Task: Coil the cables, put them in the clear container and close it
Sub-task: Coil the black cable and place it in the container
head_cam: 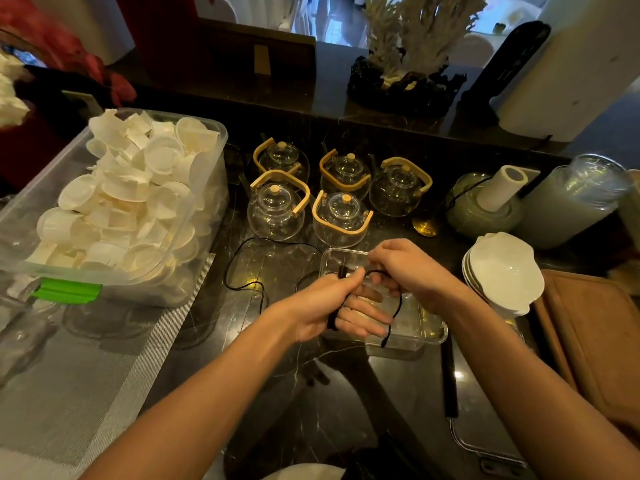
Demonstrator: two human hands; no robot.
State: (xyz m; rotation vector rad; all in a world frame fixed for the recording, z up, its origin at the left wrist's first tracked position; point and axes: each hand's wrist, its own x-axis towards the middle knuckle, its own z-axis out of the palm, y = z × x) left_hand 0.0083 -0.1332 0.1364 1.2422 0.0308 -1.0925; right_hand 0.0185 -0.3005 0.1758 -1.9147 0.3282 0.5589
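Note:
A thin black cable (pixel 397 308) is looped around the fingers of my left hand (pixel 332 306), which holds it just above the clear container (pixel 420 329) on the dark marble counter. My right hand (pixel 403 268) pinches the same cable at the top of the loop, close to my left thumb. A loose stretch of black cable (pixel 239 258) trails in a wide curve over the counter to the left of the container. The container stands open; I cannot tell where its lid is.
A big plastic bin (pixel 204 216) of white cups fills the left. Several glass teapots (pixel 341 216) with wooden handles stand behind the container. Stacked white bowls (pixel 502 268) and a brown board (pixel 595 334) lie right. A grey mat (pixel 86 375) covers the near left.

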